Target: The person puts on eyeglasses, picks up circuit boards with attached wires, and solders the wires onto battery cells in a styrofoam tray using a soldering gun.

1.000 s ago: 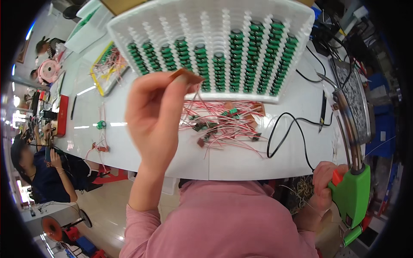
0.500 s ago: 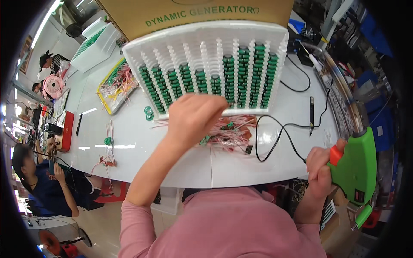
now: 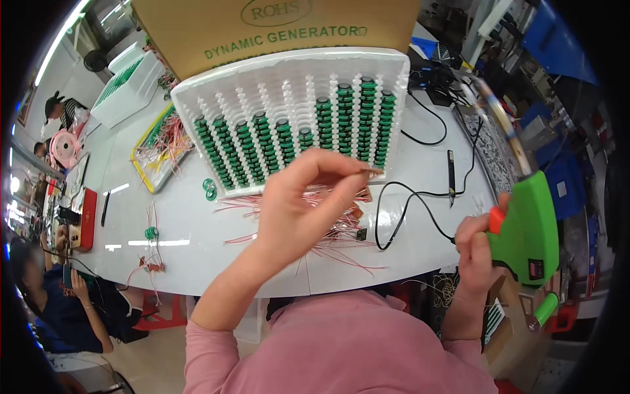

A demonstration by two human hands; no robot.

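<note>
My left hand [image 3: 295, 203] is raised over the middle of the table, thumb and forefinger pinched on a small brown piece [image 3: 372, 171], too small to name surely. Below it lies a heap of pink wires [image 3: 328, 244] with small boards among them. Behind stands a tilted white foam tray [image 3: 187, 98], its columns filled with green ring-shaped coils [image 3: 344, 111]. At the right, my right hand [image 3: 478, 253] is wrapped around the handle of a green gun-shaped tool with a red trigger [image 3: 535, 223], which looks like a soldering gun. Its long front end points up and away.
A cardboard box [image 3: 190, 33] stands behind the tray. A black cable [image 3: 413, 192] loops across the table beside a black pen-like tool [image 3: 451, 174]. Left are a yellow-rimmed tray of wired coils [image 3: 144, 174], a lone coil [image 3: 151, 233] and a seated person [image 3: 72, 302].
My left hand has turned, showing the small brown piece at its fingertips, above the uncovered wires. The view has shifted, and the green tool sits slightly further left and higher in it.
</note>
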